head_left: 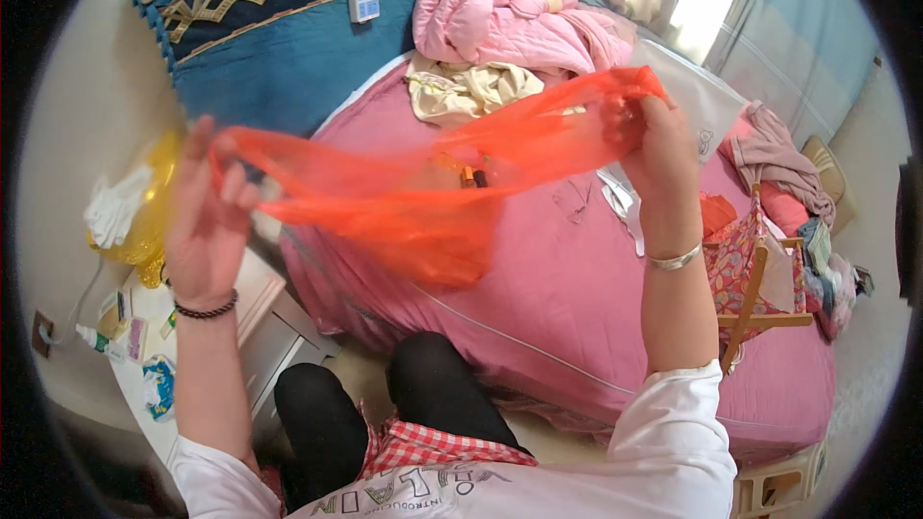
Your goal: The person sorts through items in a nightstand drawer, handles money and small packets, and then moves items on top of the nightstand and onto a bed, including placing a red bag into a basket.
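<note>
A thin, see-through red plastic bag (433, 235) is stretched in the air between my two hands, above the bed. My left hand (204, 226), somewhat smeared by motion, has its fingers hooked through one end of the bag. On the other side, my right hand (661, 149) grips the opposite end, its fingers curled around the gathered plastic. The bag sags in the middle. Just behind it, small dark and orange items (473, 177) show, partly covered by the plastic; what they are I cannot tell.
The bed has a pink sheet (577, 317), a bundled pink quilt (481, 14) and cream cloth (471, 89). A wooden-framed fabric basket (755, 279) stands at right, near piled clothes (817, 259). At left are a white cabinet (255, 303) and a yellow bag (154, 221).
</note>
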A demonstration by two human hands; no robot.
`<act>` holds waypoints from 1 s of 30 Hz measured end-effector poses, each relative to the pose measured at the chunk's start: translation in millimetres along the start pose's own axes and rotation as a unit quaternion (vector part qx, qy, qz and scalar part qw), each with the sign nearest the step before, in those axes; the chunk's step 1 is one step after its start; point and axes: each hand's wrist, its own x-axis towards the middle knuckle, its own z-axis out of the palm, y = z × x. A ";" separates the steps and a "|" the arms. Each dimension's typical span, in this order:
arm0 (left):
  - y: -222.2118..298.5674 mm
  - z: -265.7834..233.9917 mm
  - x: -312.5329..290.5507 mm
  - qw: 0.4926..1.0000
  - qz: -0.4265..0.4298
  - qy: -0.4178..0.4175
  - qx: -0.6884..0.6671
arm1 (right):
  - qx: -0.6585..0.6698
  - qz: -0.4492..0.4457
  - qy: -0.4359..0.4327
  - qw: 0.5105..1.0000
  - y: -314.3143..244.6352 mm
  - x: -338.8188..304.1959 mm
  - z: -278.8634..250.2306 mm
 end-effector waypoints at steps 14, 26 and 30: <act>-9.1 15.0 89.3 0.985 -0.028 -0.044 0.166 | -0.064 -0.073 -0.016 0.995 -38.7 49.7 -23.6; 44.9 34.0 21.2 0.980 -0.006 -0.137 0.148 | 0.176 -0.042 -0.198 0.963 -49.2 -31.4 -52.1; 48.6 30.3 -36.9 0.963 -0.027 -0.156 0.220 | 0.003 -0.223 -0.131 0.966 -62.2 -89.9 -23.1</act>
